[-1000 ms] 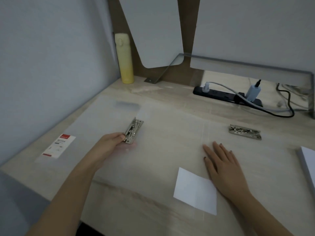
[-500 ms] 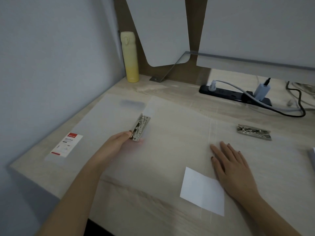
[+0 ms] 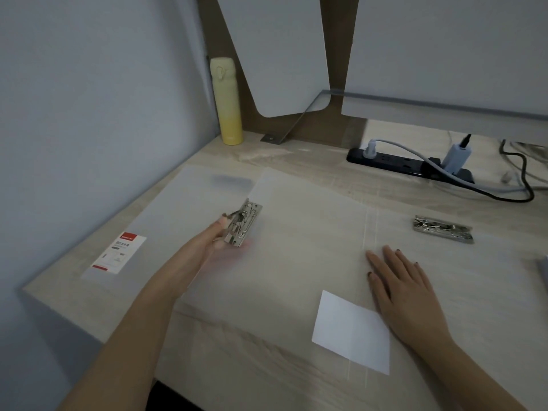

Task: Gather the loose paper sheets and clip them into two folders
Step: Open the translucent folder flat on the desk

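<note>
Two translucent folders lie open and overlapping on the desk. The left folder [image 3: 178, 221] carries a metal clip [image 3: 247, 219]. My left hand [image 3: 204, 250] pinches the near end of that clip, thumb on top and fingers underneath. The right folder [image 3: 311, 232] has its own metal clip [image 3: 443, 232] at the far right, untouched. Flat on this folder, fingers straight, rests my right hand [image 3: 406, 292]. A small white paper sheet [image 3: 353, 330] lies just left of that hand's wrist. The corner of a paper stack [image 3: 544, 271] shows at the right edge.
A yellow bottle [image 3: 226, 102] stands in the back left corner against the wall. A black power strip [image 3: 409, 166] with plugs and cables lies at the back right. A red-and-white label [image 3: 118, 252] sits on the left folder's cover. The desk's front edge runs close to my arms.
The view has shifted slightly. My left hand stays at the left clip with its thumb a little further onto it. My right hand has not moved on the folder.
</note>
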Action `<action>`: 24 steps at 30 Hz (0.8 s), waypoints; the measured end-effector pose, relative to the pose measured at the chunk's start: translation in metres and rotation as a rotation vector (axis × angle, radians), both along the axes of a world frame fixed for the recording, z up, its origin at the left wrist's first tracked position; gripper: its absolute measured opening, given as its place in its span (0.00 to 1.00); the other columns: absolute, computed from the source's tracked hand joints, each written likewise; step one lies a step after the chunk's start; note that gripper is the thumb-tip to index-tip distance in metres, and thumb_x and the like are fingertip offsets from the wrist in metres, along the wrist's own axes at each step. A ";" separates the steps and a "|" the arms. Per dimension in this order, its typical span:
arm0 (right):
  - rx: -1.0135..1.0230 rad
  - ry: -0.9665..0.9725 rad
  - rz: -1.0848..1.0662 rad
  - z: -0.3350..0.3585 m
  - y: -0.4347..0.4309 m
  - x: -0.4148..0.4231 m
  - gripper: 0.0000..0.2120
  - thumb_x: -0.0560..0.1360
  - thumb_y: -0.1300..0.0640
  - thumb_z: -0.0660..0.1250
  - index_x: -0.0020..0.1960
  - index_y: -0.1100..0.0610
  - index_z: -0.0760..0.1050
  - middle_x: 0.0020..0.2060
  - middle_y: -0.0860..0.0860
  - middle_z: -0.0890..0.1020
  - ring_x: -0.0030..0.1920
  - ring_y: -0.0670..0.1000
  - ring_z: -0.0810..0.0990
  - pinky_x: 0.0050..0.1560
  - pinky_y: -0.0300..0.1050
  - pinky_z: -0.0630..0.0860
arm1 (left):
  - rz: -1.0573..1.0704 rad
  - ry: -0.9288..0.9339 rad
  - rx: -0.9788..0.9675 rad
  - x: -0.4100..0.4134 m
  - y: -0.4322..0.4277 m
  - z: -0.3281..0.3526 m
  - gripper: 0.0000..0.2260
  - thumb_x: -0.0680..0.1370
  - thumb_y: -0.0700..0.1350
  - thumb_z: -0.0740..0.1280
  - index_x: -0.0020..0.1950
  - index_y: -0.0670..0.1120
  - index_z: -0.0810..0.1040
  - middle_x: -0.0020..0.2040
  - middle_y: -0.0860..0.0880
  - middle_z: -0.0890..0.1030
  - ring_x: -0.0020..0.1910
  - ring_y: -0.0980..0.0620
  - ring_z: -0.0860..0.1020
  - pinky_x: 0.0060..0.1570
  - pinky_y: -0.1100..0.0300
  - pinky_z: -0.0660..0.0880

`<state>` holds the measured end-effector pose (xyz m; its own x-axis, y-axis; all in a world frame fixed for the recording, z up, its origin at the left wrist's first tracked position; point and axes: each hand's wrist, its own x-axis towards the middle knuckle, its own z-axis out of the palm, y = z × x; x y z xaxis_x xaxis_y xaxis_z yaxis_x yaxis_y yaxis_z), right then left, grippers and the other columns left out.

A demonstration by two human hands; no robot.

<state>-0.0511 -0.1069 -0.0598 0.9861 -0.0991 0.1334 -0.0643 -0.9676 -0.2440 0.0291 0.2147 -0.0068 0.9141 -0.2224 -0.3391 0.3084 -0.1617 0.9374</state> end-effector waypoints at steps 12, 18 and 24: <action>0.021 -0.027 -0.009 -0.002 0.000 0.000 0.31 0.74 0.41 0.39 0.72 0.48 0.63 0.73 0.52 0.64 0.75 0.52 0.59 0.72 0.46 0.46 | 0.282 -0.157 0.199 0.041 -0.041 0.018 0.16 0.79 0.58 0.56 0.52 0.50 0.77 0.57 0.49 0.76 0.56 0.51 0.74 0.54 0.57 0.67; 0.036 -0.025 -0.004 -0.002 0.001 0.000 0.32 0.73 0.41 0.38 0.73 0.48 0.62 0.74 0.52 0.62 0.75 0.52 0.57 0.73 0.46 0.44 | 0.260 -0.152 0.325 0.044 -0.052 0.015 0.12 0.81 0.51 0.57 0.51 0.45 0.76 0.48 0.45 0.76 0.46 0.49 0.73 0.39 0.60 0.66; 0.030 -0.037 -0.008 -0.004 0.004 -0.003 0.29 0.75 0.44 0.42 0.71 0.49 0.66 0.72 0.54 0.66 0.74 0.55 0.61 0.70 0.45 0.45 | 0.233 -0.549 0.602 0.025 -0.090 0.014 0.20 0.81 0.48 0.58 0.72 0.45 0.65 0.75 0.47 0.62 0.73 0.50 0.60 0.71 0.59 0.55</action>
<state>-0.0537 -0.1031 -0.0633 0.9797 -0.1116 0.1668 -0.0624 -0.9593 -0.2753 0.0540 0.1249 0.0075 0.9838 0.0685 0.1660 -0.0779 -0.6697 0.7386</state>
